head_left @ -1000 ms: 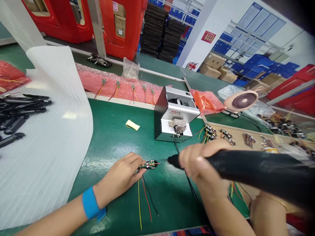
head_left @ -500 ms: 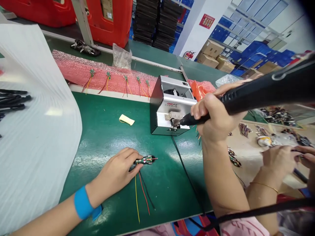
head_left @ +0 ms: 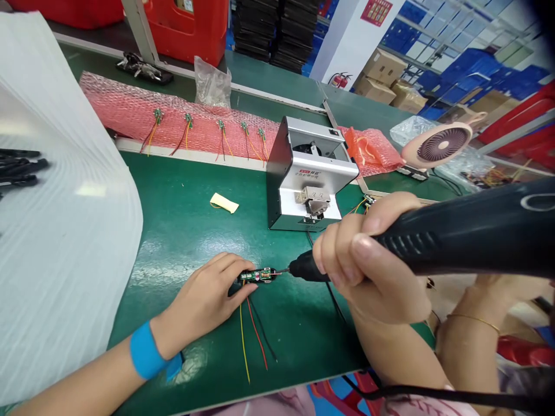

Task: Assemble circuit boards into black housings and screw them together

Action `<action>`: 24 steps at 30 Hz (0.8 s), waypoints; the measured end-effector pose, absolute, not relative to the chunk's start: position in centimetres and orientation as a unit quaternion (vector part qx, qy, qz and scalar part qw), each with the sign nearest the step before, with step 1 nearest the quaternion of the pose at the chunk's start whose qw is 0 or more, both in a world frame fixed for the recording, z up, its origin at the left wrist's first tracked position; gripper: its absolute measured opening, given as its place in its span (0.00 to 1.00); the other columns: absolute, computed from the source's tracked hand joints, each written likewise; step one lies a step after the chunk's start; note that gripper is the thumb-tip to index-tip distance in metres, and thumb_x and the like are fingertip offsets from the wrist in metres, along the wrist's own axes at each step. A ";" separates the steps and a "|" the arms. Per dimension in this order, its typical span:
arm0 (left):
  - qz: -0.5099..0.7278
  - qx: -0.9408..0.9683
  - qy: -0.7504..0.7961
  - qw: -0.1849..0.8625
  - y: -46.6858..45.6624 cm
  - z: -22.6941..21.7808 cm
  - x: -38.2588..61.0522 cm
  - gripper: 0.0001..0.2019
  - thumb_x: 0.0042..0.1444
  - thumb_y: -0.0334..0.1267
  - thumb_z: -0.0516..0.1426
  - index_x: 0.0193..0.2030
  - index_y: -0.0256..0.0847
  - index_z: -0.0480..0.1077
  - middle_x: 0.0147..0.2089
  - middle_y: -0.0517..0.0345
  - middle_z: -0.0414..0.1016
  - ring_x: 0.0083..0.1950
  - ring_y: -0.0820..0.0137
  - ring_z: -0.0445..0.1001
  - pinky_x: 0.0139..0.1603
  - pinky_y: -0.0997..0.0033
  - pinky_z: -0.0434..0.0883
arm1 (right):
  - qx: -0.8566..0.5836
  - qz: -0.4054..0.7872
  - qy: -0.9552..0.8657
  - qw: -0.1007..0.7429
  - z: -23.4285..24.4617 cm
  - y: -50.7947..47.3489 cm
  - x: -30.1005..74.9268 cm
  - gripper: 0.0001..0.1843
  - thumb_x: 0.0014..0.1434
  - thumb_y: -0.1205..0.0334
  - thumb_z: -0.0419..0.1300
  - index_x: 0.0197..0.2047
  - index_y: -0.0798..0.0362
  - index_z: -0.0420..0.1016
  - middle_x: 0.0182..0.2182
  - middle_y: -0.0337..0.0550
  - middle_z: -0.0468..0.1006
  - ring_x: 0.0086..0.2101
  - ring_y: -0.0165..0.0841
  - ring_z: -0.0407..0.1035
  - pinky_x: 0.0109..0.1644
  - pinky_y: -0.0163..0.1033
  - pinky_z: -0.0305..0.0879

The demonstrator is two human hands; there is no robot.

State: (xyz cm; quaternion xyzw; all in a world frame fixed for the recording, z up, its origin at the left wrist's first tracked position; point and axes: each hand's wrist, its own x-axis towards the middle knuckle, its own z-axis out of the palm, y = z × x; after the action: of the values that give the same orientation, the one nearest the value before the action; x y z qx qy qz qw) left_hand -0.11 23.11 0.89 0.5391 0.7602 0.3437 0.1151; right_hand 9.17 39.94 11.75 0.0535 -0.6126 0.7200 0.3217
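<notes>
My left hand (head_left: pixel 213 290), its wrist in a blue band, pinches a small dark housing holding a green circuit board (head_left: pixel 262 275) on the green bench. Yellow, red and black wires (head_left: pixel 258 334) trail from the board toward the bench's front edge. In my right hand (head_left: pixel 381 266) is a black electric screwdriver (head_left: pixel 472 231), held level with its tip (head_left: pixel 286 270) at the right end of the board. Whether the tip touches a screw is too small to tell. Behind it stands a silver screw feeder (head_left: pixel 313 173).
A yellow strip (head_left: pixel 224 202) lies on the bench. Several wired boards (head_left: pixel 221 125) rest on pink bubble wrap (head_left: pixel 125 110) at the back. White foam sheeting (head_left: pixel 73 231) covers the left. A pink fan (head_left: pixel 442 144) stands at right, and another person's arm (head_left: pixel 472 323) is beside mine.
My right hand has brought the screwdriver from the screw feeder's front down and toward me, to the board's right end. My left hand keeps its hold on the board in its housing.
</notes>
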 end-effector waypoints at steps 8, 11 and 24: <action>0.445 0.498 0.740 0.080 23.0 1.8 1.1 0.10 0.55 0.38 0.61 0.44 0.46 0.71 0.50 0.54 0.67 0.51 0.62 0.66 0.48 0.60 0.67 | 0.091 0.720 -0.642 0.249 11.8 38.4 10.0 0.08 0.59 0.71 0.52 0.38 0.48 0.61 0.18 0.30 0.59 0.16 0.24 0.58 0.20 0.35 0.58; 0.467 0.510 0.719 0.068 23.1 1.7 1.2 0.06 0.57 0.34 0.59 0.42 0.47 0.73 0.46 0.55 0.70 0.48 0.64 0.68 0.48 0.60 0.67 | 0.073 0.724 -0.643 0.239 11.8 38.1 10.1 0.09 0.58 0.71 0.53 0.38 0.46 0.60 0.18 0.31 0.59 0.16 0.25 0.58 0.18 0.35 0.54; 0.472 0.532 0.701 0.053 23.0 1.8 0.9 0.03 0.59 0.35 0.58 0.37 0.45 0.74 0.43 0.58 0.73 0.45 0.66 0.69 0.47 0.61 0.65 | 0.035 0.726 -0.611 0.312 12.6 36.2 10.5 0.08 0.53 0.71 0.55 0.30 0.50 0.59 0.15 0.31 0.60 0.15 0.24 0.58 0.18 0.32 0.58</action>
State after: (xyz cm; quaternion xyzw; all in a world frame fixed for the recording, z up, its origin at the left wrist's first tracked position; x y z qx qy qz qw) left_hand 0.85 23.00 1.84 0.5324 0.7008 0.4719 0.0526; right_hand 10.55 36.22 12.56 0.0354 -0.6111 0.7264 0.3124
